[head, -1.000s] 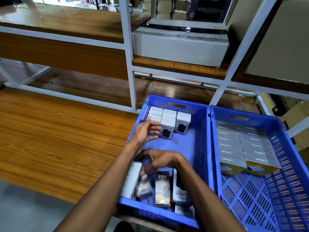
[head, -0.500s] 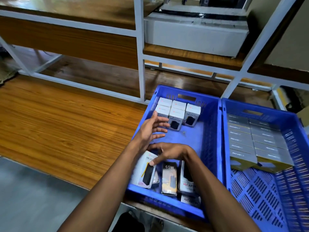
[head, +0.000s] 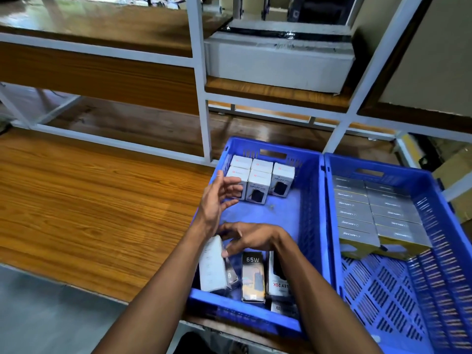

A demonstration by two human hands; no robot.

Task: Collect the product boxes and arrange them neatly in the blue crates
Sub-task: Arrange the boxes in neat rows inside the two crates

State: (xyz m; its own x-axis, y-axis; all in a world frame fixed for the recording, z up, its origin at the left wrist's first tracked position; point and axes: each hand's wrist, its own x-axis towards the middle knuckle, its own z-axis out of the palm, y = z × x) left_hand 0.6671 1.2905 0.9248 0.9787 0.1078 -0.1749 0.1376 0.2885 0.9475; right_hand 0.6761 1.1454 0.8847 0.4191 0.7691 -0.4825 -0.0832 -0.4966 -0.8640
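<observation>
Your right hand [head: 245,238] reaches across your body, low over the near end of the left blue crate [head: 310,200]. Its fingers curl round the top of a white product box [head: 212,267], which stands tilted against the crate's left wall. Just right of that grip, a clear-fronted pack is wedged against the white box, partly hidden. Next to it lies a dark box marked 65W [head: 252,275], then a white box marked 20K [head: 278,279] under your right wrist. One more box [head: 281,306] shows below, against the near rim.

Your left hand [head: 217,200] hovers above and beyond the grip, over the crate's left wall. Its fingers are loosely spread and hold nothing; the fingertips point at the standing white boxes [head: 258,180]. Those five boxes stand upright in the far left corner, packed against each other and the far wall.

Between your grip and those standing boxes, the blue crate floor [head: 270,215] lies bare across to the right wall. The row's right end also has open floor beside it.

Farther right, touching wall to wall, sits the second blue crate [head: 434,251]. Its far half holds grey-topped boxes [head: 375,210] in two tight columns. Its near half shows open slotted floor. Left of the grip runs the wooden shelf surface [head: 89,205].
</observation>
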